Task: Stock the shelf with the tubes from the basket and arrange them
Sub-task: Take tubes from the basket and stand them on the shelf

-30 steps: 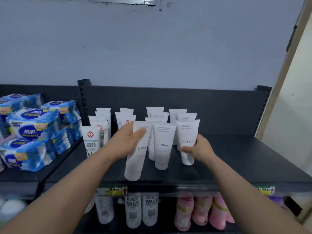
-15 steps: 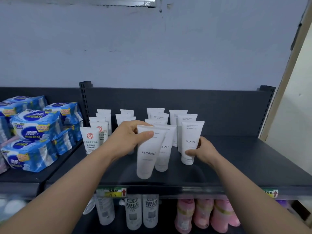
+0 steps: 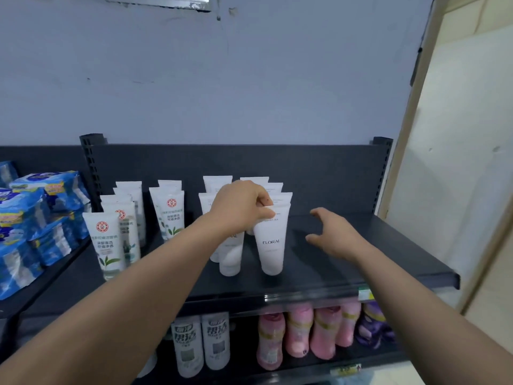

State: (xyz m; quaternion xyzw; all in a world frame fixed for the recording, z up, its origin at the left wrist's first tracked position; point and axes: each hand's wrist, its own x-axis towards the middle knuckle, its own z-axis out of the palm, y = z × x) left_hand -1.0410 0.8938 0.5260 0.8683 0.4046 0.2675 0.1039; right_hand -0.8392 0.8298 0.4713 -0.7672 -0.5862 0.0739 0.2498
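Arranging now: left hand [image 3: 240,208] pinches the front FLORAL tube [image 3: 270,243] by its top; right hand [image 3: 334,236] hovers right of it, fingers loose. Next, likely squaring it up.

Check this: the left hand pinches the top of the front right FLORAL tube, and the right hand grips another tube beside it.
Wrong on the right hand: it grips nothing and is spread open above a bare part of the shelf. The left hand does pinch the top of the front right FLORAL tube. The head view shows it.
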